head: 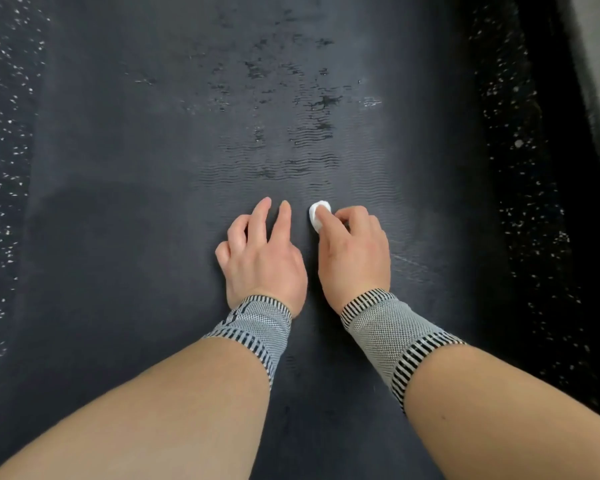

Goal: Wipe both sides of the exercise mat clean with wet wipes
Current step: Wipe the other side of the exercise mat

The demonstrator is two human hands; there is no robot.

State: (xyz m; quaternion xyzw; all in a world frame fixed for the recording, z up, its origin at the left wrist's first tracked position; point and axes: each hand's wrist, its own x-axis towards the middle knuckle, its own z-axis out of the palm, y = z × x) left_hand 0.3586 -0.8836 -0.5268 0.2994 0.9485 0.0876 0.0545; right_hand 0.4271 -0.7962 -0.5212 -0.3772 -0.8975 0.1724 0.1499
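- The exercise mat (146, 140) lies flat on a dark speckled floor (4, 140), its long axis running straight away from the person; both forearms reach out over its near half.
- The right hand (355, 251) has its fingers curled round a small wadded wet wipe (317, 211) and presses it onto the mat; only the white tip of the wipe shows past the fingertips.
- The left hand (260, 251) rests on the mat just left of the wipe, two fingers straight and pointing up the mat, the others bent; it holds nothing.
- Beyond the wipe, further along the mat's length, lies a stretch of damp streaks and dark blotches (312, 109). That patch sits directly ahead of the right hand, which is the nearer one, so the next stroke probably calls for a push forward along the long axis.
- The mat's left part looks dry and dull, so it is likely not yet wiped.
- Each wrist wears a grey knitted wrist band (388, 330) with black stripes.
- No brand, label or readable writing shows anywhere.
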